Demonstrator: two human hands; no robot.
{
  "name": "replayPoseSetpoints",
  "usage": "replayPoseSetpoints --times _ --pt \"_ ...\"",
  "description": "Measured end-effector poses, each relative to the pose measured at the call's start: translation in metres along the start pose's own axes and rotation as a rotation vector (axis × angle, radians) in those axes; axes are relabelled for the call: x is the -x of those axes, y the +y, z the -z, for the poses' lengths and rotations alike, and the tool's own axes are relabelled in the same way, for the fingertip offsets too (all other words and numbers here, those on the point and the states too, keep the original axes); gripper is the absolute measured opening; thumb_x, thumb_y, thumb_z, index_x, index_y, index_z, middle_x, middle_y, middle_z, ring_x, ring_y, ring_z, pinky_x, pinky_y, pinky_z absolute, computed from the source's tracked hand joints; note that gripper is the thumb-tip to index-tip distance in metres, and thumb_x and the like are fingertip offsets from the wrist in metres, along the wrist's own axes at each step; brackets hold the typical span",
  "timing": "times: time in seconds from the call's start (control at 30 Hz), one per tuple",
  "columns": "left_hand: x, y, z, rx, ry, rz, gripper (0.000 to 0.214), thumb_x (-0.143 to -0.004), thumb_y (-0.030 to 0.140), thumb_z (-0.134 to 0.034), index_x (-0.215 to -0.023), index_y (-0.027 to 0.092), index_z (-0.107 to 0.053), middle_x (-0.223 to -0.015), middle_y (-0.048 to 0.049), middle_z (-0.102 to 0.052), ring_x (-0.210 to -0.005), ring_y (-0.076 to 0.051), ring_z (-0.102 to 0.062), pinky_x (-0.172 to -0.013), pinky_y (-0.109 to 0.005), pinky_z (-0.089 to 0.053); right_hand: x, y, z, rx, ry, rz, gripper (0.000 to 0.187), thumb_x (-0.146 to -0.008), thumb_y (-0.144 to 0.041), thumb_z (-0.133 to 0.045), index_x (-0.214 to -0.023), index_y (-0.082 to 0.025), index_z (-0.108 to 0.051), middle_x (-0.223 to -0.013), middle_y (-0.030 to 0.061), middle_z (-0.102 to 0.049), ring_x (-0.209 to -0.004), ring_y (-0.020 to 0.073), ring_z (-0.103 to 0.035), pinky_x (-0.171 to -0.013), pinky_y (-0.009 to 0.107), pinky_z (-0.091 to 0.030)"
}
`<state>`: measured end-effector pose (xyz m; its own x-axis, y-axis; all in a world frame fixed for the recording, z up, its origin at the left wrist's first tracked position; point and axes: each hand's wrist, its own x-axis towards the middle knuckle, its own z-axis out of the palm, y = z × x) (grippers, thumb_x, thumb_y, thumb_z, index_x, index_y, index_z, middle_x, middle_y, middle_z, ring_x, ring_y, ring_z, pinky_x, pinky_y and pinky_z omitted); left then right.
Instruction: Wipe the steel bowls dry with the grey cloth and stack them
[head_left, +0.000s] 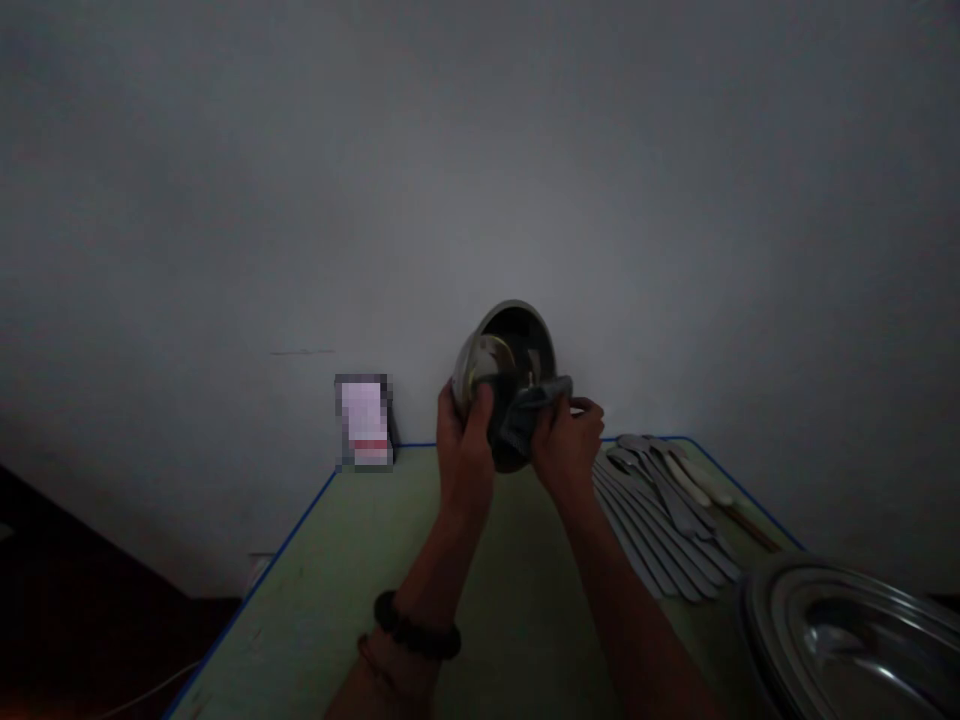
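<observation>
A shiny metal bowl (516, 318) is held up tilted on its side above the far part of the table, its opening facing me. My left hand (466, 440) grips the bowl's left rim, thumb on the inside and fingers round the outside. A dark grey cloth (517, 420) lies against the bowl's inner wall and bunches up at the right rim. My right hand (568, 440) is closed on this cloth at the bowl's right side. Its fingertips are partly hidden by the cloth.
Several metal utensils (652, 530) lie side by side on the green table (322, 610) to the right, with white-handled pieces (697, 480) beyond them. Stacked metal basins (780, 620) fill the near right corner. A blurred upright device (365, 422) leans on the wall (480, 150) at left.
</observation>
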<state>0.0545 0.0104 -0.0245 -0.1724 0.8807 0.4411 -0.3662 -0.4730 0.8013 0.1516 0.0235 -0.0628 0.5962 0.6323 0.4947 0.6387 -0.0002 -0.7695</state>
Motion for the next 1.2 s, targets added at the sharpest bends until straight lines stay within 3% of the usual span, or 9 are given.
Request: replayPoseSetpoints --times 0.17,0.27,0.43,0.67,0.77,0.87,0.97,1.1,1.2 --pt "-0.011 0.002 0.008 -0.106 -0.003 0.014 0.048 -0.081 0.059 -0.054 -0.108 0.02 -0.06 -0.108 -0.0079 -0.065 -0.105 -0.022 -0.059 -0.09 -0.034 -0.046 0.0 -0.003 0.004 0.008 0.027 0.167 0.043 -0.089 -0.025 -0.038 -0.126 -0.022 -0.059 -0.109 0.0172 -0.051 -0.099 0.0314 -0.05 -0.084 0.049 -0.042" --pt "-0.01 0.007 0.007 -0.253 -0.04 0.034 0.051 -0.081 0.06 -0.053 -0.108 0.017 -0.059 -0.106 -0.0089 -0.065 -0.102 -0.022 -0.059 -0.089 -0.034 -0.046 0.001 -0.006 0.0 -0.087 -0.012 0.211 0.046 -0.089 -0.023 -0.035 -0.129 -0.016 -0.057 -0.107 0.0174 -0.054 -0.1 0.0282 -0.052 -0.089 0.045 -0.043" --pt "-0.003 0.007 0.005 -0.434 -0.273 0.08 0.056 -0.083 0.062 -0.048 -0.112 0.016 -0.059 -0.105 -0.0093 -0.067 -0.099 -0.023 -0.06 -0.089 -0.035 -0.045 -0.003 -0.009 0.002 -0.265 0.007 0.072 0.048 -0.089 -0.022 -0.034 -0.129 -0.007 -0.056 -0.119 0.0206 -0.056 -0.113 0.0263 -0.054 -0.099 0.042 -0.042" --pt "-0.007 -0.008 0.009 -0.22 -0.362 0.297 0.066 -0.078 0.074 -0.041 -0.106 0.019 -0.066 -0.11 -0.0104 -0.069 -0.117 -0.027 -0.055 -0.102 -0.041 -0.039 -0.005 -0.025 0.018 -0.487 -0.066 0.084 0.04 -0.085 -0.02 -0.044 -0.119 -0.01 -0.063 -0.121 0.0137 -0.065 -0.116 0.0219 -0.057 -0.104 0.039 -0.039" --pt "-0.014 -0.004 0.012 -0.012 -0.309 0.379 0.065 -0.078 0.075 -0.04 -0.098 0.02 -0.069 -0.104 -0.0093 -0.072 -0.116 -0.025 -0.057 -0.103 -0.038 -0.04 0.003 -0.038 0.02 -0.565 -0.252 0.224 0.036 -0.085 -0.019 -0.047 -0.117 -0.016 -0.064 -0.118 0.0087 -0.067 -0.113 0.0182 -0.06 -0.102 0.034 -0.042" --pt "-0.024 0.006 0.018 0.098 -0.109 0.356 0.059 -0.079 0.07 -0.045 -0.09 0.018 -0.069 -0.09 -0.0078 -0.074 -0.107 -0.024 -0.063 -0.097 -0.036 -0.046 0.013 -0.051 0.022 -0.53 -0.488 0.401 0.034 -0.083 -0.015 -0.05 -0.111 -0.02 -0.067 -0.11 0.0055 -0.071 -0.104 0.0174 -0.065 -0.095 0.032 -0.048" --pt "-0.035 0.017 0.026 0.106 0.114 0.294 0.053 -0.081 0.064 -0.048 -0.085 0.015 -0.068 -0.08 -0.0056 -0.073 -0.096 -0.022 -0.067 -0.091 -0.035 -0.051 0.023 -0.062 0.028 -0.336 -0.623 0.512 0.033 -0.082 -0.012 -0.05 -0.108 -0.02 -0.07 -0.104 0.0059 -0.073 -0.095 0.0198 -0.068 -0.088 0.034 -0.05" --pt "-0.04 0.025 0.034 0.066 0.137 0.157 0.052 -0.08 0.064 -0.051 -0.095 0.017 -0.07 -0.091 -0.0057 -0.074 -0.097 -0.022 -0.067 -0.089 -0.034 -0.052 0.025 -0.064 0.035 -0.017 -0.636 0.441 0.035 -0.082 -0.007 -0.046 -0.101 -0.02 -0.073 -0.098 0.0103 -0.074 -0.091 0.0251 -0.069 -0.084 0.038 -0.051" --pt "-0.037 0.023 0.035 -0.028 0.036 0.113 0.053 -0.079 0.064 -0.053 -0.1 0.019 -0.07 -0.093 -0.006 -0.075 -0.101 -0.024 -0.066 -0.09 -0.034 -0.051 0.015 -0.051 0.033 0.104 -0.483 0.295 0.038 -0.082 -0.005 -0.043 -0.102 -0.018 -0.073 -0.098 0.0141 -0.074 -0.091 0.0278 -0.069 -0.085 0.041 -0.051"
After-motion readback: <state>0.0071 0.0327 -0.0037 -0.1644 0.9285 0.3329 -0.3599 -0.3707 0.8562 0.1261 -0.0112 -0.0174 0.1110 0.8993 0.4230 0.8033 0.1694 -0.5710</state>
